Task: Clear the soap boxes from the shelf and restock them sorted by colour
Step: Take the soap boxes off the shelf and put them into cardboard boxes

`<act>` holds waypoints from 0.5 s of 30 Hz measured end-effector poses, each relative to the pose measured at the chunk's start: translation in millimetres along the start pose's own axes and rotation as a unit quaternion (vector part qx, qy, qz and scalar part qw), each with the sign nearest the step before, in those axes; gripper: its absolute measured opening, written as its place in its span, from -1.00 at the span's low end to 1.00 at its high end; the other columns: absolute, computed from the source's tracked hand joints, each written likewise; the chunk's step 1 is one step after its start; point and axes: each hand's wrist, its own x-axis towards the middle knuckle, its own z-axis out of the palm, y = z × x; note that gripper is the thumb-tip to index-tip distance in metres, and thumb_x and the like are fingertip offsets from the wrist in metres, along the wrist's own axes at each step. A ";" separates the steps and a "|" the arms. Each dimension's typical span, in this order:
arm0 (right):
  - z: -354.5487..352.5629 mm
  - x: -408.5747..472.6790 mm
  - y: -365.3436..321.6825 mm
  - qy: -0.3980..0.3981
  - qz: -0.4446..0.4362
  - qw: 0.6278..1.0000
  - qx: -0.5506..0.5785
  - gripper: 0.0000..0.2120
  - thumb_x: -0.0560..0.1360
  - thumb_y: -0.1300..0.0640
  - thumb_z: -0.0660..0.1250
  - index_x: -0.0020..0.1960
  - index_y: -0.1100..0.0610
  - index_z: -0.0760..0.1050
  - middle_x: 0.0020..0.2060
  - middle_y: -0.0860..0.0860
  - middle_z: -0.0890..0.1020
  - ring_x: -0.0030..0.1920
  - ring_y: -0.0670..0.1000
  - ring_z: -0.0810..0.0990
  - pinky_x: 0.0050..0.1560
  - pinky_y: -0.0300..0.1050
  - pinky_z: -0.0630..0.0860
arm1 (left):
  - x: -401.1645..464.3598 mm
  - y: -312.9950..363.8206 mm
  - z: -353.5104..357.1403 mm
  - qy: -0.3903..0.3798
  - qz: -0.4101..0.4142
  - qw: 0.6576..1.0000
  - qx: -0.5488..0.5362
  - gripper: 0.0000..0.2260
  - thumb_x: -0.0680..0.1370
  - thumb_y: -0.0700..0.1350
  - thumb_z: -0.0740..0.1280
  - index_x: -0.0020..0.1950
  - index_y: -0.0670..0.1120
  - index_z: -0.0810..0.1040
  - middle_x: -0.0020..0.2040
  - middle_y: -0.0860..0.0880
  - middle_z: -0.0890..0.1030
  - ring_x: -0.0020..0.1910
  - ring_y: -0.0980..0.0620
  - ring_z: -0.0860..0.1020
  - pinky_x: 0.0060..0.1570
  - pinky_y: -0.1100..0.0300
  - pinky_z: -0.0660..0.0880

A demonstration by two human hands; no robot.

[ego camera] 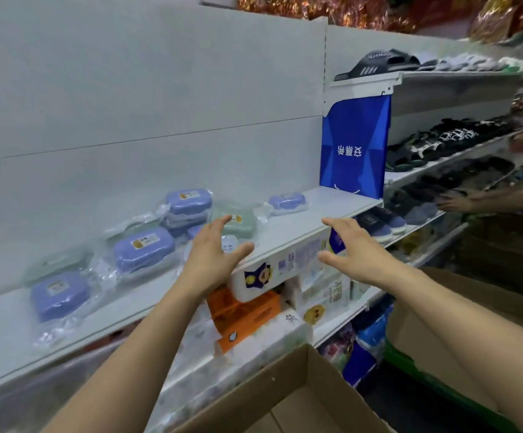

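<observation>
Hands [215, 251] [352, 248] spread, apparently empty, over shelf [285, 232]

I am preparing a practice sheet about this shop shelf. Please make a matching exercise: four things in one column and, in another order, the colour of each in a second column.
Things:
1. soap box at the far right of the shelf
2. soap box beside the left hand's fingertips
3. hanging bag with white characters
4. tissue pack on the lower shelf, under the left wrist

Colours:
A. orange
B. pale green
C. lavender blue
D. deep blue

Pairs: 1-C, 2-B, 3-D, 4-A
</observation>
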 end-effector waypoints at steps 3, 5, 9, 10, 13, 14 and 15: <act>3.9 61.1 38.0 -0.037 -0.021 0.999 -0.006 -0.31 0.51 -0.11 0.34 0.53 -0.07 0.11 0.48 -0.01 0.20 0.44 0.07 0.25 0.39 0.05 0.31 | 54.8 -1.1 32.3 0.028 -0.053 0.997 0.044 -0.30 0.50 0.14 0.41 0.55 0.03 0.20 0.52 -0.07 0.24 0.49 -0.11 0.20 0.43 -0.07 0.21; 8.6 106.3 60.4 -0.064 -0.041 0.997 -0.014 -0.30 0.51 -0.10 0.33 0.55 -0.04 0.10 0.49 0.01 0.18 0.45 0.08 0.22 0.40 0.04 0.29 | 89.8 -5.1 54.7 0.048 -0.098 0.990 0.093 -0.26 0.48 0.17 0.41 0.55 0.01 0.17 0.53 -0.11 0.21 0.48 -0.17 0.17 0.43 -0.10 0.19; 22.1 208.3 97.8 -0.112 -0.088 0.990 -0.016 -0.29 0.51 -0.07 0.33 0.55 -0.02 0.07 0.50 0.06 0.15 0.45 0.13 0.17 0.38 0.03 0.28 | 149.8 -17.6 95.5 0.066 -0.206 0.956 0.200 -0.11 0.40 0.33 0.38 0.57 0.02 0.06 0.57 -0.15 0.04 0.52 -0.25 0.07 0.46 -0.14 0.11; 25.8 233.4 105.5 -0.122 -0.101 0.987 -0.017 -0.28 0.51 -0.06 0.34 0.55 -0.02 0.07 0.50 0.07 0.14 0.46 0.13 0.15 0.38 0.03 0.28 | 161.4 -19.1 102.9 0.070 -0.232 0.944 0.223 -0.07 0.37 0.37 0.38 0.57 0.03 0.05 0.57 -0.15 0.03 0.52 -0.26 0.07 0.46 -0.14 0.10; 39.2 301.7 126.1 -0.153 -0.133 0.979 -0.030 -0.26 0.49 -0.04 0.38 0.55 -0.05 0.07 0.52 0.08 0.09 0.50 0.12 0.07 0.40 0.00 0.24 | 192.2 -20.8 120.0 0.067 -0.300 0.910 0.277 0.04 0.28 0.44 0.40 0.57 0.04 0.00 0.58 -0.14 0.03 0.51 -0.26 0.10 0.45 -0.15 0.12; 44.1 320.9 131.8 -0.164 -0.136 0.976 -0.038 -0.24 0.48 -0.04 0.40 0.55 -0.04 0.06 0.53 0.07 0.06 0.51 0.11 0.03 0.41 0.01 0.21 | 200.5 -21.3 124.4 0.063 -0.316 0.902 0.287 0.07 0.26 0.45 0.41 0.57 0.04 -0.02 0.59 -0.14 0.00 0.52 -0.26 0.09 0.45 -0.16 0.11; 49.1 339.0 136.8 -0.172 -0.137 0.974 -0.047 -0.20 0.47 -0.06 0.41 0.56 -0.03 0.05 0.54 0.07 0.03 0.52 0.10 -0.01 0.43 0.02 0.20 | 207.9 -21.7 128.4 0.058 -0.328 0.895 0.295 0.10 0.25 0.45 0.42 0.58 0.03 -0.04 0.59 -0.14 -0.02 0.52 -0.26 0.09 0.45 -0.17 0.11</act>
